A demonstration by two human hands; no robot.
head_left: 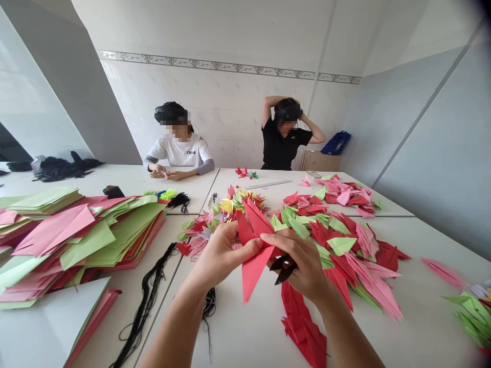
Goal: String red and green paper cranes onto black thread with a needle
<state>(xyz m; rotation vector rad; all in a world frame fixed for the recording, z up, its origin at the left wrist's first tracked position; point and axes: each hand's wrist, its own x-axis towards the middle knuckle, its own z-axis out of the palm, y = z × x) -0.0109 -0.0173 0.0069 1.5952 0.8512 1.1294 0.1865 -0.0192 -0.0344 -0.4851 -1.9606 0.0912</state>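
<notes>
Both my hands hold one folded red paper piece [253, 245] just above the white table [422, 327]. My left hand [220, 251] pinches its left side with thumb and fingers closed. My right hand [303, 263] grips its right side, and a small dark folded bit [283, 266] shows under that hand's fingers. More folded red pieces [303, 327] lie on the table right below my hands. A wide heap of folded red, pink and green paper pieces [337, 240] spreads just beyond and to the right.
A thick stack of flat pink, green and red paper sheets [76, 240] fills the left. Black thread [148, 296] trails beside it. Two other people sit at the far table edge, one with hands on the table [164, 174], one with arms raised [286, 138]. A ruler [268, 184] lies far off.
</notes>
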